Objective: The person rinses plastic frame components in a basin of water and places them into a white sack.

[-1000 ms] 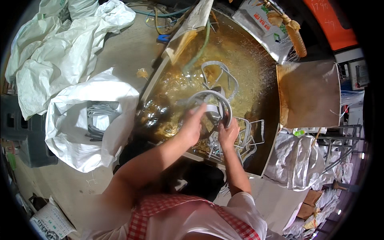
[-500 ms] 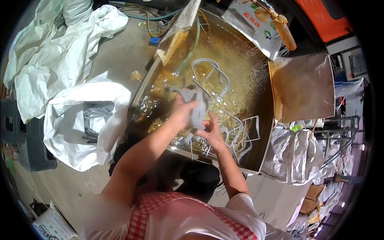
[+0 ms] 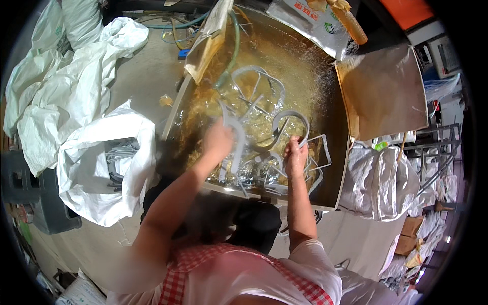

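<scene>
A large metal tank holds brownish liquid with several grey curved metal parts lying in it. My left hand grips one grey curved part just above the liquid near the tank's front. My right hand is closed on another grey U-shaped part to the right of it. More grey parts lie farther back in the liquid.
A green hose runs into the tank from behind. An open white sack with grey parts inside stands left of the tank. More white sacks lie at the far left, others at the right. A brown metal plate leans at the tank's right.
Both hands held one round part together before. They have come apart, and each holds its own grey part over the liquid.
</scene>
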The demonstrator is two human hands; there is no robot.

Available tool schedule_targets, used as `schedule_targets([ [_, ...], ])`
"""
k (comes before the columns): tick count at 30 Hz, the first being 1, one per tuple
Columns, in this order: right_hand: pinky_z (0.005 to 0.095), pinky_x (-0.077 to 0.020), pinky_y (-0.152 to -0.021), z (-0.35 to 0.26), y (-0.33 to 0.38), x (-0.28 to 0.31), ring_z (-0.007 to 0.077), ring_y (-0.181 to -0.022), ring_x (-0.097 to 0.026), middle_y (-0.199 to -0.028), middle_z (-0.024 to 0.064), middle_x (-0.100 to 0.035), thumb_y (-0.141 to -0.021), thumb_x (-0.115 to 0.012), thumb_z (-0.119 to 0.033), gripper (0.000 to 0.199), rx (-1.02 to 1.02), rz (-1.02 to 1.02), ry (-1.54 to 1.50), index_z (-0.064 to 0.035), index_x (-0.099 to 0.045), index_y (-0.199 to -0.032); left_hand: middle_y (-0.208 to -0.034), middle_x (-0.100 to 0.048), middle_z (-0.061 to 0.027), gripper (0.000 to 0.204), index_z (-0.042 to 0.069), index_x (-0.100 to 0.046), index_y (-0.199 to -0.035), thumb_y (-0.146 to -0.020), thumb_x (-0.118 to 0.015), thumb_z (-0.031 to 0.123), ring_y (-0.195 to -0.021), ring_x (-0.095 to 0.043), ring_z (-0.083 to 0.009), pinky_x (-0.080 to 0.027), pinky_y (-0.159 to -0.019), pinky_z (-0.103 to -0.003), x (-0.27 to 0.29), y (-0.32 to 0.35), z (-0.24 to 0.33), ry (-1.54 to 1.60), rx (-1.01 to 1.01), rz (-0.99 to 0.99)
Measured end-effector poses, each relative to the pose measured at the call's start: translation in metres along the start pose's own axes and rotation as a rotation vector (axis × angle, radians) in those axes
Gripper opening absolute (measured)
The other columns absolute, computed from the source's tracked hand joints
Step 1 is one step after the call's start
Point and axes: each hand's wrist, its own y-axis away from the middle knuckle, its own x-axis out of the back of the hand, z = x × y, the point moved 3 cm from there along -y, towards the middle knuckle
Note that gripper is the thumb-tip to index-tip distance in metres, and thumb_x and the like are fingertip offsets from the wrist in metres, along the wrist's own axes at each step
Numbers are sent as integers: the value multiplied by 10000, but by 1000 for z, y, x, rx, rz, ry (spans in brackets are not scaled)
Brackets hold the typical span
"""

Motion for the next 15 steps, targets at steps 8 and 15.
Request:
schedule_targets([
  [8,351,-468,-645,5,58,-63,227,-658,-557,-792,75,-567,-778,-656,-235,293,366,-477,861,-39,-523,-951,-1136,-513,-229,534,-33,-328,-1282,-847,-566,166,-1058,-519,-308,-415,-904,-387,-27,0,-2,844,49,-176],
  [15,370,-438,-786,29,23,-45,249,-882,-548,-891,101,-590,-846,-573,-297,274,256,-328,782,-38,-551,-933,-699,-561,-59,155,12,-536,-948,-848,-533,131,-499,-455,-94,-358,-434,-238,-3,-2,-8,886,94,-245],
])
